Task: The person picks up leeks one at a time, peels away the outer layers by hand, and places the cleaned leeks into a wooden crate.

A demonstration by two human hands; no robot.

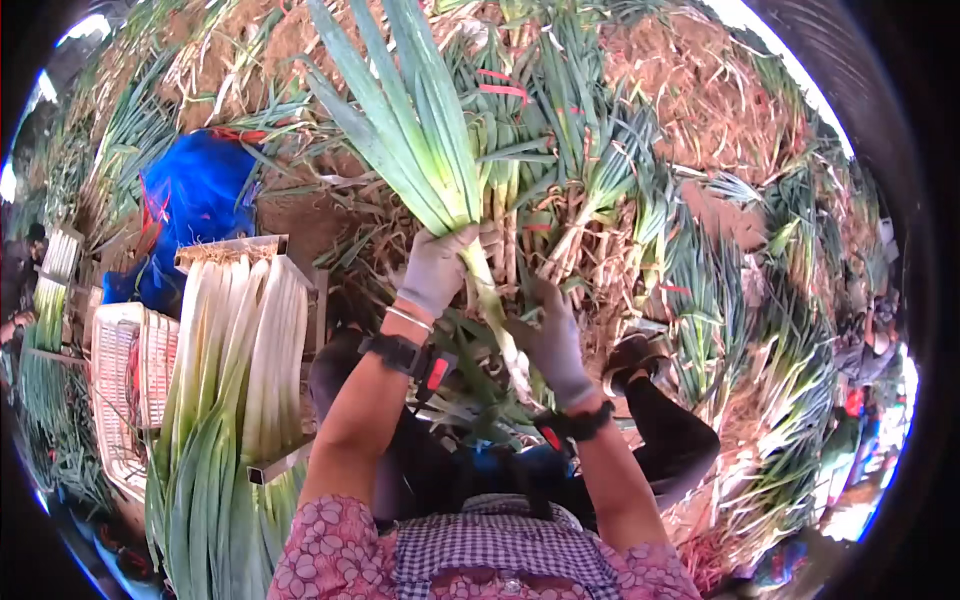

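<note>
In the head view, holds a leek (487, 288) near the centre with the left hand (437, 268), closed firmly around the stem just below the leaves. Points the leaves toward eleven o'clock and the root end toward five. Rests the right hand (556, 345) just beside the lower stem, at four o'clock from the centre, with the thumb near the stem and the fingers loosely bent. Impossible to make out from here whether pinching a layer or only touching.

Appears partway through work on this one leek, held well apart from the rack (283, 461) at eight o'clock. Seems done with the rack leeks (230, 340), judging by smooth, pale stems laid side by side, roots toward twelve o'clock and leaves toward six. Looks far from finished overall: shows bundles (560, 150) at one o'clock, bound with red ties (503, 90) and brown with dry layers, plus loose heaps (800, 370) at three to four o'clock, all probably left to do.

Includes also a pale basket (108, 372) just beyond the rack toward nine o'clock, and a blue net (200, 180) at ten.
</note>
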